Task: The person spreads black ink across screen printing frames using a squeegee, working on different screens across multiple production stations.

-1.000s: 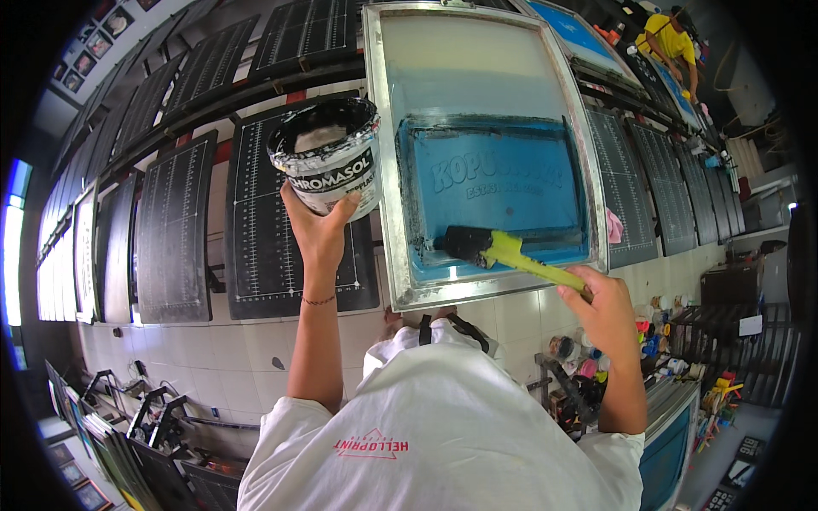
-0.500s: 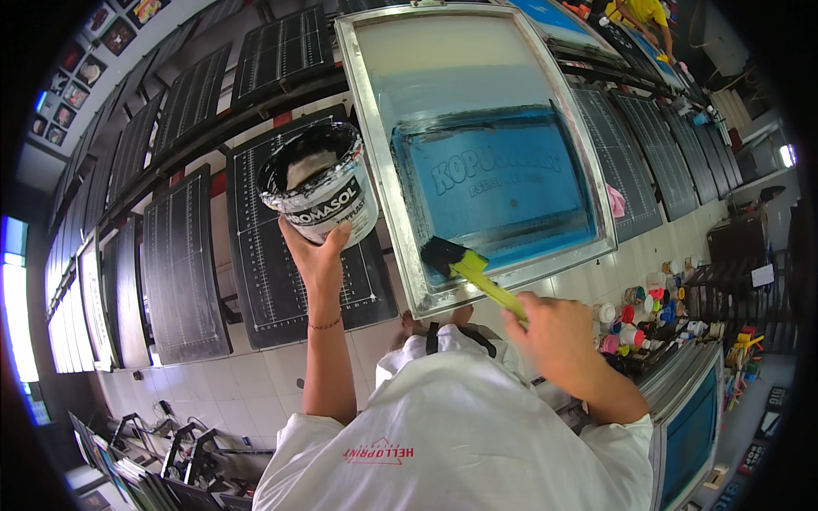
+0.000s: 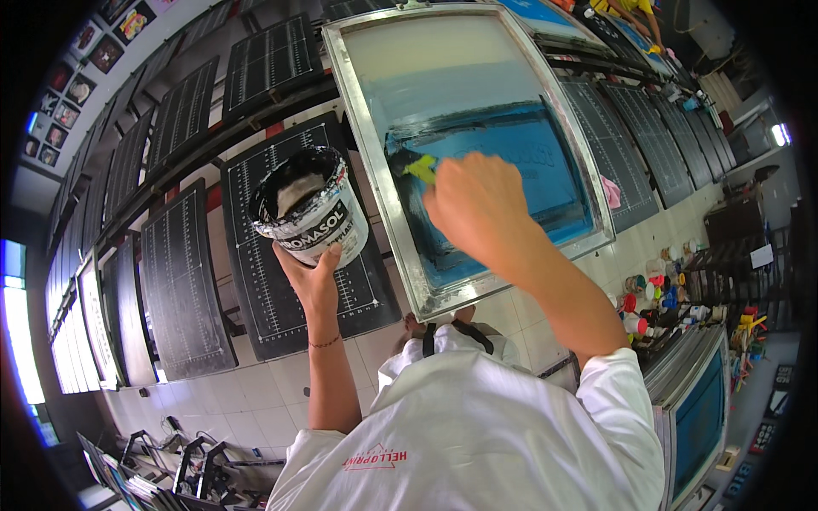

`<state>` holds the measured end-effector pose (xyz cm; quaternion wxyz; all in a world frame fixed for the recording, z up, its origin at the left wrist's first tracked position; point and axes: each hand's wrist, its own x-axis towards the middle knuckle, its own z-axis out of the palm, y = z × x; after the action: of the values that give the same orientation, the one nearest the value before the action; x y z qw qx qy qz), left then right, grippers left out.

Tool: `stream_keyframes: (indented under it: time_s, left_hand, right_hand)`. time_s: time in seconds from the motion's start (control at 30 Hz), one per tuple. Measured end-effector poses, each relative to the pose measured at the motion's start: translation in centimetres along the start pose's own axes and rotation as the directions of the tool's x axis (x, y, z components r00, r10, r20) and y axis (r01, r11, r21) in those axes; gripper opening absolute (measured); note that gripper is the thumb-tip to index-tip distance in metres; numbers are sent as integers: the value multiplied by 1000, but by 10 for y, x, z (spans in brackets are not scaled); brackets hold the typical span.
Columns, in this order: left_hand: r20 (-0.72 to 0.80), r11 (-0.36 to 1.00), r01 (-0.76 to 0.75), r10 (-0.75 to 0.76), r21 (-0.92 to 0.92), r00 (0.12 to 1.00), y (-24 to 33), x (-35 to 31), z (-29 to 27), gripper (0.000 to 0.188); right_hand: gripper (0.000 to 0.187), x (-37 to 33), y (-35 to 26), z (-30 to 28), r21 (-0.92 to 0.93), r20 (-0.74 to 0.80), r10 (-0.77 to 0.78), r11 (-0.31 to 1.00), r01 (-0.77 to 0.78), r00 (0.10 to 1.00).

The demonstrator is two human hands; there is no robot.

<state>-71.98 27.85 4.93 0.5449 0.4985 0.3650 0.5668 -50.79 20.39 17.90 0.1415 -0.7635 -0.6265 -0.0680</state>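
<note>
Cupping a tub [image 3: 322, 228], the left grip [image 3: 310, 272] curves wide; right grip [image 3: 479, 198] clenches a spatula [image 3: 420, 168].

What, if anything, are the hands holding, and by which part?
Left hand: bucket, by its lower side. Right hand: spatula, by its green handle, mostly hidden.

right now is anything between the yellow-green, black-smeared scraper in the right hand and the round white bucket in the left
Yes: the left bar of the silver metal frame runs between the scraper and the bucket. Nothing else visibly does; this view can't settle whether it blocks.
</note>
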Motion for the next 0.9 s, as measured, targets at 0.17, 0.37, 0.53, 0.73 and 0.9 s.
stream_keyframes:
  time_s: [0.17, 0.37, 0.53, 0.73, 0.9]
  left_hand:
    - [-8, 1000, -30, 30, 3, 1000, -3, -2, -5, 89]
    - [5, 1000, 6, -6, 14, 1000, -1, -3, 2, 85]
    - [15, 1000, 9, -9, 25, 1000, -6, -1, 4, 85]
    - [74, 991, -49, 40, 122, 996, -12, 9, 13, 98]
    - [142, 751, -309, 280, 583, 949, -15, 21, 23, 110]
  right_hand:
    - [24, 43, -3, -7, 54, 66, 50, 997, -53, 997]
    - [31, 14, -1, -1, 44, 61, 85, 995, -87, 995]
    - [37, -2, 23, -3, 130, 117, 267, 951, -281, 957]
    - [48, -18, 76, -36, 642, 326, 350, 600, -477, 878]
    - [44, -42, 99, -52, 657, 744, -41, -139, -741, 667]
